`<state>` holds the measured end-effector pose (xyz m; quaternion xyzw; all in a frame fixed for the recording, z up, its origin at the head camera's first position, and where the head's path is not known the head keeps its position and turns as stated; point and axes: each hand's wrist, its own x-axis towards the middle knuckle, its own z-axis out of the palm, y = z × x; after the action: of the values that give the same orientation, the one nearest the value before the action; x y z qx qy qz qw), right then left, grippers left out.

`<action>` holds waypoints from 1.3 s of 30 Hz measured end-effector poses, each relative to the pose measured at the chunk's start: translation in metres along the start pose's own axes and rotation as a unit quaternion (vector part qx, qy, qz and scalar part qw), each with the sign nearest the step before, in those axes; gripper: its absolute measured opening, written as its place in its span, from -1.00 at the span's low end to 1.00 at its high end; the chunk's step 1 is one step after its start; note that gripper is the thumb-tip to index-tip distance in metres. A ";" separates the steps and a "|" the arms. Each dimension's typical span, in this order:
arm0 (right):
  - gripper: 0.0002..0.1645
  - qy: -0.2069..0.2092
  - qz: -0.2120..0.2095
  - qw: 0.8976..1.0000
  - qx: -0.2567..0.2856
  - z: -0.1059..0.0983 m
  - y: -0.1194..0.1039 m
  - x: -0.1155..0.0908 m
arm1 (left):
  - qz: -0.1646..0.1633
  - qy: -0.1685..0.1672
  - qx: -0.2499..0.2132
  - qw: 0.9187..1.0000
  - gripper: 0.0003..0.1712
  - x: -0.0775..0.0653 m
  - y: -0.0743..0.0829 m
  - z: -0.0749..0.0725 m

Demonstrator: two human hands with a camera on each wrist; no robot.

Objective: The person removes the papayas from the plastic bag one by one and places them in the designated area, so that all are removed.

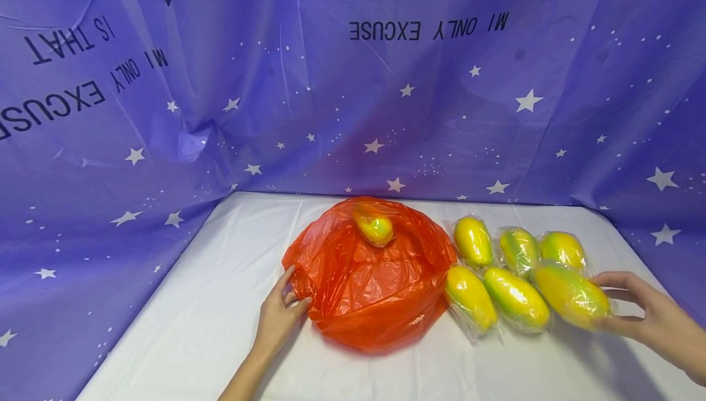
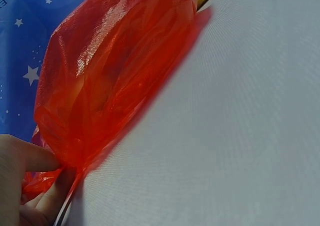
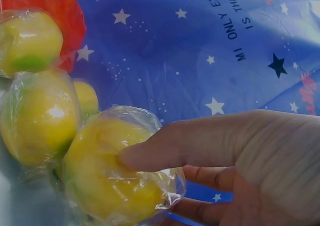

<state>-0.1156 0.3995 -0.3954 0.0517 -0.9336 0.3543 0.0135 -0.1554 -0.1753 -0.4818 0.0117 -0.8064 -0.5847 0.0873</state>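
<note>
My left hand (image 1: 280, 315) pinches the left edge of a red plastic bag (image 1: 380, 321), its mouth spread wide. In the left wrist view, thumb and finger meet on the gathered film of the bag (image 2: 100, 85). One yellow-green mango (image 1: 376, 229) lies inside, toward the back. At the right, my right hand (image 1: 653, 318) grips a mango (image 1: 573, 295) in clear wrap, thumb on one side and fingers on the other. The right wrist view shows the thumb pressed against this wrapped mango (image 3: 115, 171); its underside is hidden.
Several more wrapped mangoes lie between bag and right hand, in two rows: a front one (image 1: 471, 300) by the bag, another (image 1: 517, 300) beside it, and a back row (image 1: 520, 251). The white-covered table (image 1: 182, 327) meets a purple star-printed cloth (image 1: 342, 100) behind.
</note>
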 end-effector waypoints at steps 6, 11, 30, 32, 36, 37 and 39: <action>-0.30 -0.043 0.025 0.999 -0.011 0.001 0.007 0.004 | -0.010 0.006 0.000 1.000 -0.10 0.001 -0.002 0.000; -0.22 -0.065 0.040 0.997 -0.003 0.002 0.008 0.006 | 0.001 0.008 0.002 1.000 -0.11 0.000 -0.001 0.000; -0.29 -0.090 0.026 0.996 -0.006 0.007 0.014 0.004 | -0.004 0.001 0.007 1.000 -0.11 0.000 0.000 0.000; -0.28 -0.097 0.028 0.995 -0.008 0.007 0.014 0.005 | -0.006 0.002 0.008 1.000 -0.11 0.000 0.000 0.000; -0.22 -0.104 0.038 0.994 -0.016 0.010 0.014 0.006 | -0.011 0.004 0.007 1.000 -0.11 0.001 0.000 0.000; -0.21 -0.103 0.040 0.994 -0.018 0.010 0.014 0.007 | -0.010 0.003 0.005 1.000 -0.11 0.001 0.000 0.000; -0.19 -0.101 0.040 0.994 -0.019 0.010 0.014 0.007 | -0.010 0.001 0.000 1.000 -0.11 0.001 0.000 0.000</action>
<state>-0.1239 0.4023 -0.4119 0.0498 -0.9380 0.3298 -0.0941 -0.1562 -0.1749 -0.4818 0.0205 -0.8063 -0.5855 0.0816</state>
